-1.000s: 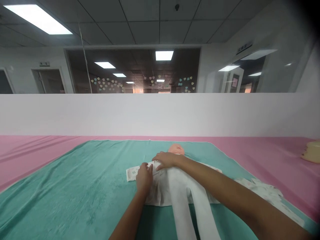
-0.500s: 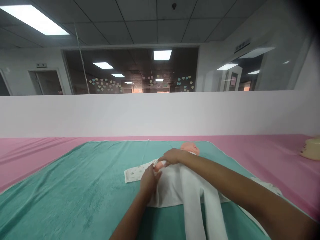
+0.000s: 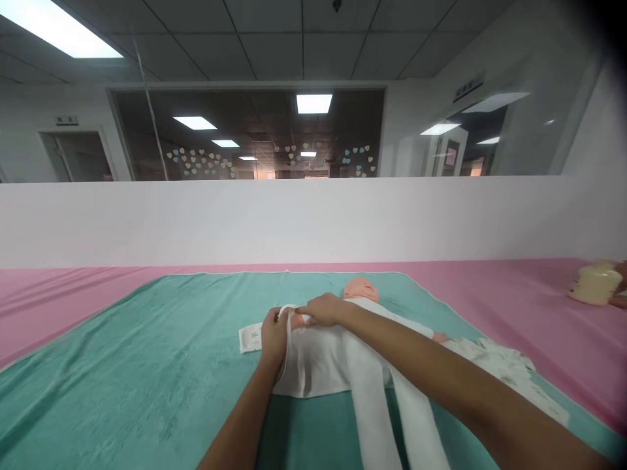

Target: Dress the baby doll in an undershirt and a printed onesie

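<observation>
A baby doll [image 3: 361, 289] lies on its back on a teal blanket [image 3: 147, 365], dressed in white trousers [image 3: 377, 398] and lying on an open white garment [image 3: 313, 365]. My left hand [image 3: 272, 337] grips the edge of the garment's sleeve opening beside the doll's arm. My right hand [image 3: 323, 310] is closed on the doll's arm at that opening. A patterned sleeve [image 3: 251, 338] sticks out flat to the left of my hands.
The blanket lies on a pink sheet [image 3: 514, 307] against a low white partition [image 3: 313, 222]. A cream bottle-like object [image 3: 595, 284] sits at the far right. A crumpled patterned cloth [image 3: 504, 369] lies right of the doll.
My left hand went from lying flat on the sleeve to gripping the garment's edge and lifting it. My right hand took hold of the doll's arm. The view shifted slightly left.
</observation>
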### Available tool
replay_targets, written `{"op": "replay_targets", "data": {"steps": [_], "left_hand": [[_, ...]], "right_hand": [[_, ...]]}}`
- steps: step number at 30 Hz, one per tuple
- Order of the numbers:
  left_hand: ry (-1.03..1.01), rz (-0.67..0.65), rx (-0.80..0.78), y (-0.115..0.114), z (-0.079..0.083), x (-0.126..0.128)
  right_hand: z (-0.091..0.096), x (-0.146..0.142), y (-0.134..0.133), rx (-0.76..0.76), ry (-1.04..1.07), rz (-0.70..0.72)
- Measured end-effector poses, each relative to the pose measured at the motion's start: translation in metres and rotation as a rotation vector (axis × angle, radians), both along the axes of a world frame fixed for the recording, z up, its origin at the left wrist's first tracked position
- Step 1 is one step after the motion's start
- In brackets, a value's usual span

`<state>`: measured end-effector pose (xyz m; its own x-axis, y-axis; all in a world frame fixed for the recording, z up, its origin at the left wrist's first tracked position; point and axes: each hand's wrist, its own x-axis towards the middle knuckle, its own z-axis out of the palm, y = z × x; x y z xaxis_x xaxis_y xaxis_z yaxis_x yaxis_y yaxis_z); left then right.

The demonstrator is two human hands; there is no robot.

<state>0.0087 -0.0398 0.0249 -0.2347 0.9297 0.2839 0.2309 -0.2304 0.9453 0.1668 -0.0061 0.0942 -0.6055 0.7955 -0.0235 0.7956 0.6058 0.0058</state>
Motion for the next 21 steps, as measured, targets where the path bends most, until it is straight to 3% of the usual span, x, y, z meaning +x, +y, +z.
{"op": "replay_targets", "data": {"steps": [4, 7, 10, 11, 12, 14, 17, 19, 21], "left_hand": [[-0.199, -0.25, 0.05, -0.01, 0.002, 0.016], [-0.18, -0.247, 0.026, -0.014, 0.003, 0.019], [-0.105, -0.167, 0.011, -0.015, 0.002, 0.015], [-0.068, -0.13, 0.017, -0.016, 0.002, 0.015], [-0.02, -0.092, 0.027, -0.017, 0.001, 0.015], [0.078, -0.029, 0.042, -0.02, 0.0, 0.018], [0.148, -0.009, 0.025, -0.025, -0.001, 0.026], [0.143, -0.016, 0.029, -0.028, -0.002, 0.031], [0.121, -0.039, 0.046, -0.031, -0.003, 0.033]], "right_hand": [[-0.018, -0.024, 0.008, 0.07, 0.02, -0.071], [-0.021, -0.014, -0.006, 0.139, 0.095, -0.09], [-0.022, 0.027, -0.038, 0.283, 0.31, -0.165], [-0.023, 0.046, -0.051, 0.368, 0.47, -0.234], [-0.027, 0.066, -0.064, 0.453, 0.635, -0.336], [-0.036, 0.103, -0.086, 0.533, 0.773, -0.615], [-0.054, 0.14, -0.108, 0.231, 0.755, -0.883], [-0.061, 0.147, -0.115, -0.021, 0.824, -0.888], [-0.063, 0.142, -0.12, -0.177, 1.044, -0.834]]}}
